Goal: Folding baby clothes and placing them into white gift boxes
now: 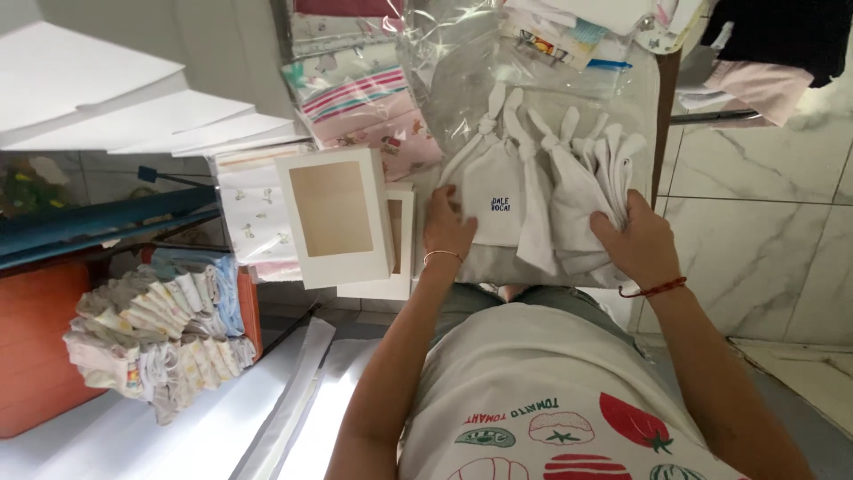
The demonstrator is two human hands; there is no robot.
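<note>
From the head camera: the left hand (pixel 447 227) is lying flat, fingers spread, pressing on a white knotted baby hat (pixel 494 191). The right hand (pixel 638 242) is curling round the fanned hats' (pixel 577 191) lower edge on the table (pixel 647 98), beside a windowed white box (pixel 336 213).

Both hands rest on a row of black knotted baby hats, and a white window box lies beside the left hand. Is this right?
Not quite: in the head view the hats are white, not black. Both the left hand and right hand rest on them, and the window box lies beside the left hand.
</note>
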